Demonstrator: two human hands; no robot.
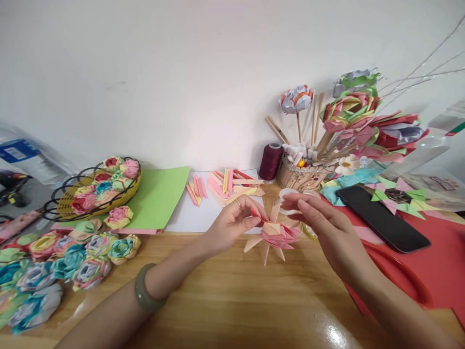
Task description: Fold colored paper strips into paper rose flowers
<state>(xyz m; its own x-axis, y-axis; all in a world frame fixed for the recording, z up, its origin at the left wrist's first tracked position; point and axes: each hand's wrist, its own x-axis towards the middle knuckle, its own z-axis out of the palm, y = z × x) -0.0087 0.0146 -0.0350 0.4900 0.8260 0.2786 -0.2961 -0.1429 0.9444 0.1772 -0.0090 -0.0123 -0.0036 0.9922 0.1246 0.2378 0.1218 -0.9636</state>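
Note:
A folded-paper flower (279, 236), pink in the middle with pale peach strips spreading outward, is held above the wooden table. At its upper left edge, my left hand (234, 220) pinches a red-pink paper piece of it between thumb and fingertips. My right hand (323, 213) is at the flower's right side, its fingers stretched out and slightly bent. Whether its fingertips touch the paper I cannot tell. Behind the hands, folded paper strips (228, 183) in pink, yellow and red lie on a white sheet (181, 213).
A yellow basket (134, 186) of paper flowers stands at left, with several more paper flowers (90, 271) before it. At right are a maroon thread spool (271, 162), a pot (300, 175) of sticks and paper flowers, a black phone (383, 218) and red scissors (403, 271).

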